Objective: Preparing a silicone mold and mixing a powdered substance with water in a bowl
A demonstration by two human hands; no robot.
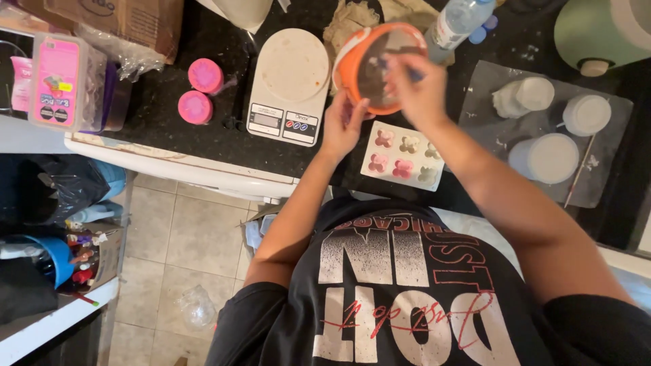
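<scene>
Dark speckled countertop (169, 108) stretches under my hands, pale floor tiles (176, 237) showing below its white edge; my left hand (344, 125) cups the orange bowl (369, 68) from beneath, fingers (358, 112) curled round its lower rim; the bowl tips on its side, its open mouth facing up toward me; my right hand (417, 88) is pinched closed on a thin blue stirrer (412, 73), whose long axis slants from my fingertips down into the bowl; just below my knuckles lies a white mould tray (403, 157) of pink and cream flower shapes; beyond my left fingers sits a white kitchen scale (290, 85); farther left, two pink lidded jars (200, 91); right of my wrist, three white cups (553, 129) on a grey mat (485, 129).
</scene>
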